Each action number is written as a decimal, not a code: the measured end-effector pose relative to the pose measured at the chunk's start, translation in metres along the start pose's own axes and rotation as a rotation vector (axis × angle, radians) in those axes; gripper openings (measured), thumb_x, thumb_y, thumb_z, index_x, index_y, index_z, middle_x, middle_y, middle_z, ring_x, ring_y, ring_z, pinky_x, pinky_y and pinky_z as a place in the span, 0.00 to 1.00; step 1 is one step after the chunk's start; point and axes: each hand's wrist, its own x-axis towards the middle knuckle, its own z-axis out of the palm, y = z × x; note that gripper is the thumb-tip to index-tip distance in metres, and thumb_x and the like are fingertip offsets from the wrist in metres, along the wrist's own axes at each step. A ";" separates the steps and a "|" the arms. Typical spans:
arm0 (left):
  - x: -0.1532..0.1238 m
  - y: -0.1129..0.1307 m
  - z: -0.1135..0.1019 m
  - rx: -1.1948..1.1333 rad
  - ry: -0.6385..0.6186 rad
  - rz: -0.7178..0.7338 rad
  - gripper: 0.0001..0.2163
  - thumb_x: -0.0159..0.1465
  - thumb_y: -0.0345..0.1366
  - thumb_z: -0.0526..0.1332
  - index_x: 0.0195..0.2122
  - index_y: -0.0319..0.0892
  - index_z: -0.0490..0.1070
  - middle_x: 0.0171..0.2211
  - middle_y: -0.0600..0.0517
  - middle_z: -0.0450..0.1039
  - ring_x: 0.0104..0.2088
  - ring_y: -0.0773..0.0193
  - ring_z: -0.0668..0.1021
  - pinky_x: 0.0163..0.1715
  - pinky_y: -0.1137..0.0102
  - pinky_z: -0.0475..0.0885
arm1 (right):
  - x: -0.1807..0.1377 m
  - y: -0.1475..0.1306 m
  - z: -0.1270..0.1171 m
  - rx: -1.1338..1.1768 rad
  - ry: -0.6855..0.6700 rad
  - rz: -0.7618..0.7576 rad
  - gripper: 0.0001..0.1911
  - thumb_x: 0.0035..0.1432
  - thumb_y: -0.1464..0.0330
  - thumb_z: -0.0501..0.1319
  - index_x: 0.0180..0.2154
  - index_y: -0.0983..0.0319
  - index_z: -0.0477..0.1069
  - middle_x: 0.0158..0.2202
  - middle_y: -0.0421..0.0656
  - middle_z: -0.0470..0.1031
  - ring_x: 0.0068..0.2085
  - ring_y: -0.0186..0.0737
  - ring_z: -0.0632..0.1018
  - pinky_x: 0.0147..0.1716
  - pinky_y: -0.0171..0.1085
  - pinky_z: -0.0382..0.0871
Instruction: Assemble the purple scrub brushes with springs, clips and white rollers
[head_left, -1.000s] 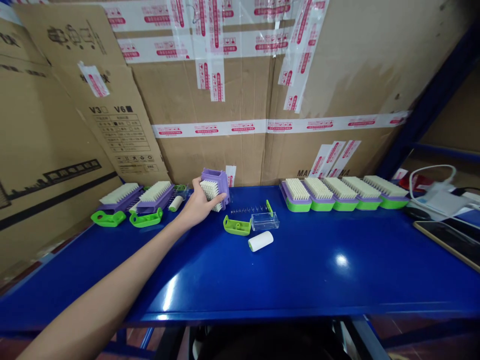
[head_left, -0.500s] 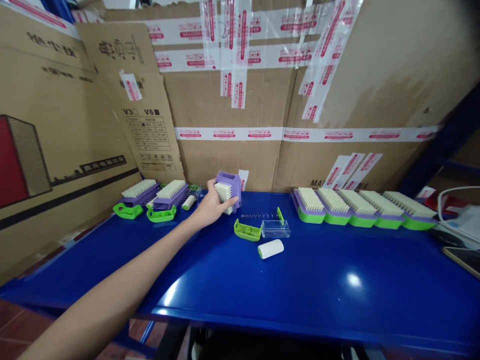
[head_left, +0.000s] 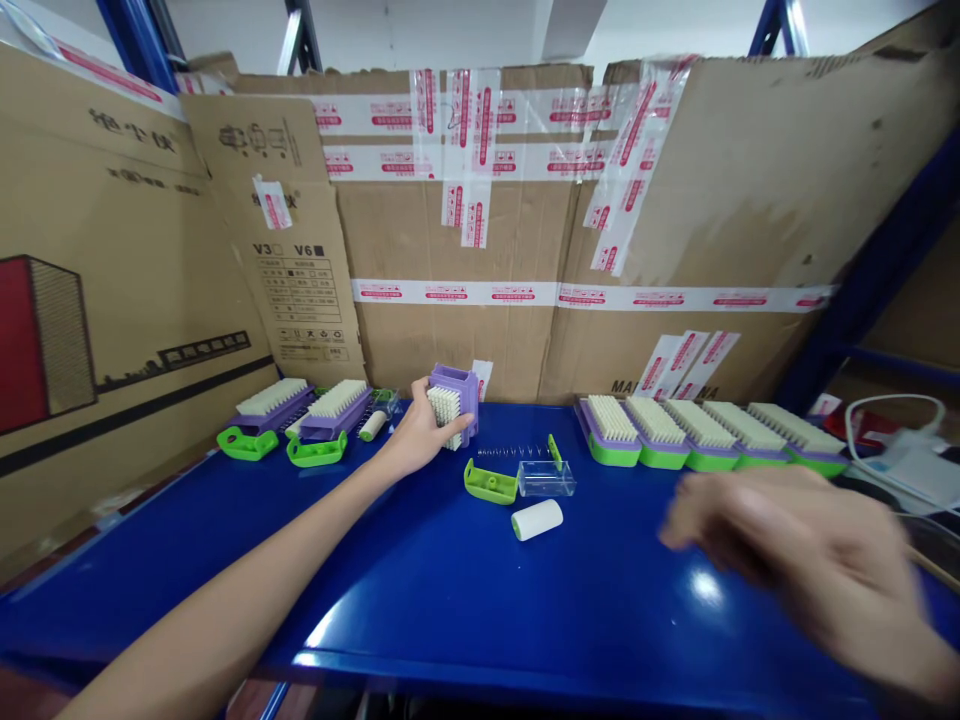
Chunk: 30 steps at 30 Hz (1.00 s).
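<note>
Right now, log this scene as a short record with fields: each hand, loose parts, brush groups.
Holding: left hand grips the purple brush, stood on edge on the table
Free: right hand, blurred, open, over the table's right side
Loose parts: green handle, clear box, roller, spring, all right of the purple brush
Right: brush row, five on green bases
Left: two brushes, bristles up, two green bases in front
Behind: cardboard boxes

Head view — forward-down over blue table (head_left: 465,590)
</note>
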 end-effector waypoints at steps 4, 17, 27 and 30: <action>0.000 0.000 0.000 0.011 0.018 -0.007 0.39 0.64 0.55 0.69 0.65 0.42 0.48 0.64 0.31 0.70 0.65 0.40 0.76 0.64 0.45 0.70 | 0.074 0.016 0.027 0.082 -0.219 0.091 0.17 0.80 0.64 0.52 0.37 0.59 0.74 0.30 0.39 0.74 0.31 0.35 0.75 0.33 0.36 0.67; 0.001 -0.001 0.002 0.038 0.052 -0.003 0.42 0.64 0.55 0.69 0.68 0.42 0.45 0.65 0.30 0.70 0.66 0.38 0.75 0.66 0.43 0.68 | 0.081 0.070 0.102 0.169 0.016 0.097 0.07 0.68 0.67 0.62 0.35 0.59 0.68 0.28 0.36 0.65 0.29 0.34 0.66 0.31 0.37 0.58; 0.001 -0.001 0.002 0.003 0.060 0.022 0.40 0.65 0.52 0.70 0.66 0.43 0.46 0.66 0.30 0.68 0.65 0.40 0.76 0.66 0.45 0.69 | 0.069 0.067 0.106 0.401 -0.024 0.223 0.07 0.67 0.64 0.65 0.36 0.59 0.70 0.28 0.35 0.66 0.28 0.33 0.66 0.27 0.37 0.59; 0.002 -0.001 0.002 0.017 0.062 0.010 0.41 0.64 0.52 0.70 0.67 0.43 0.45 0.66 0.30 0.68 0.66 0.39 0.75 0.66 0.44 0.68 | 0.068 0.064 0.108 0.451 -0.031 0.242 0.09 0.68 0.63 0.65 0.37 0.59 0.71 0.28 0.36 0.66 0.28 0.33 0.66 0.27 0.36 0.58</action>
